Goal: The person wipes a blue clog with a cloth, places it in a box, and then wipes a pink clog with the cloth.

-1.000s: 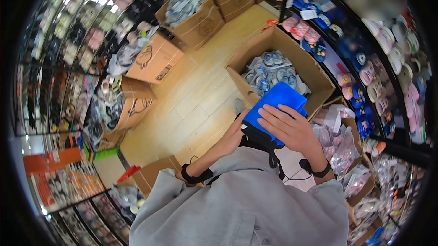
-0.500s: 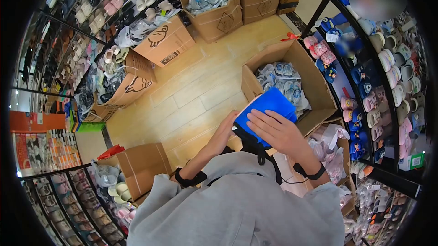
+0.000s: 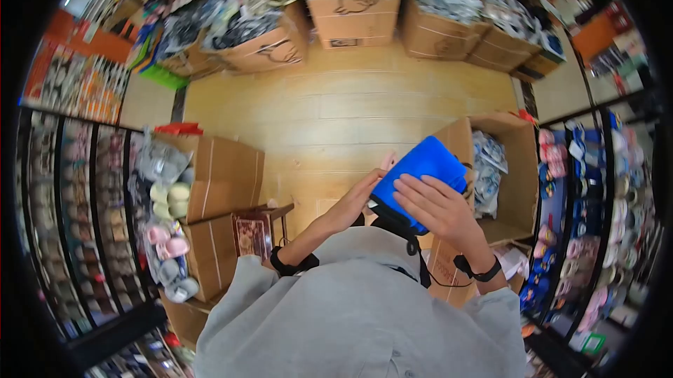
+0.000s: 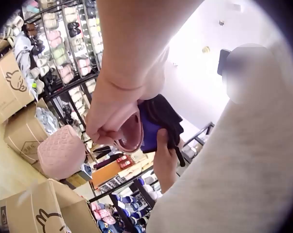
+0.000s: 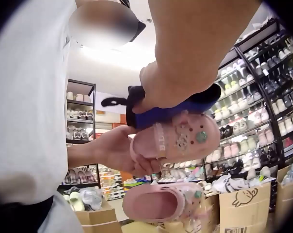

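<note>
Fingers of my left hand (image 3: 354,203) curl into the opening of a pink clog (image 5: 207,138), plainest in the right wrist view. The clog's upper carries charms and lettering. A second pink clog (image 5: 187,196) hangs below it, touched by no hand; thin string shows near it in the left wrist view. My right hand (image 3: 438,211) holds a blue pouch (image 3: 429,154) with black edging and a strap, fingers laid across its top and thumb at the black edge. The pouch lies against the upper clog and hides most of it in the head view.
An open carton (image 3: 519,182) of bagged footwear stands at the right, stacked cartons (image 3: 228,182) at the left with a small brown stool (image 3: 256,234) beside them. More full cartons (image 3: 354,17) line the far side of the wooden floor (image 3: 336,105). Shoe racks (image 3: 77,217) flank both sides.
The head view has turned to the right, so the far cartons lie across the top and the open carton upright at the right. Both hands keep hold; the pouch stands slightly steeper.
</note>
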A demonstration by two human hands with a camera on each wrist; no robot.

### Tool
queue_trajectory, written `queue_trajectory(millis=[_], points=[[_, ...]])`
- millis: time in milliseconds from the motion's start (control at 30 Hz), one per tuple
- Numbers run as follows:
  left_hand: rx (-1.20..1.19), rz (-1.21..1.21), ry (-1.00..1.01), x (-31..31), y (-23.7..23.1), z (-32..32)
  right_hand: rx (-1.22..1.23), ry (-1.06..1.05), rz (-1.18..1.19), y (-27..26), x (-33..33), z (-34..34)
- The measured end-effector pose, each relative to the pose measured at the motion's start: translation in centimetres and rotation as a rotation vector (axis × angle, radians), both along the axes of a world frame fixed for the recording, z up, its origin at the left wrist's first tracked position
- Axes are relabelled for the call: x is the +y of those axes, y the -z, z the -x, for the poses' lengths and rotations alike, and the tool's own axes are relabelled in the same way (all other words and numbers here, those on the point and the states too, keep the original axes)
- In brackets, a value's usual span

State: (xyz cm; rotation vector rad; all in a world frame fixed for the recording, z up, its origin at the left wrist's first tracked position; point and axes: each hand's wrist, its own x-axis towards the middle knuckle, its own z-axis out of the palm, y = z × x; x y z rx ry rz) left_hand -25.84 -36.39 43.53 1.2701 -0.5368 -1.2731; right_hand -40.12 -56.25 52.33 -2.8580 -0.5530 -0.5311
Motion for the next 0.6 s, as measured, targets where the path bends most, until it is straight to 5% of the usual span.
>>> queue_trajectory(millis=[67,233,433,600], points=[[0.127,0.071,-0.004,3.3,0.6,-1.2,-0.012,0.01,-0.067,0.7,0.9,-2.2],[0.018,0.128,-0.218,8.8,0.3,-2.8,-0.032,0.176,-0.002,1.1,3.3,-8.7],[0.089,0.161,-0.488,12.2,1.7,-4.2,0.016,-0.423,0.052,1.0,9.2,-14.2],[0.218,0.118,-0.507,14.8,2.1,-6.7,-0.029,-0.351,-0.118,2.6,8.1,-21.5]])
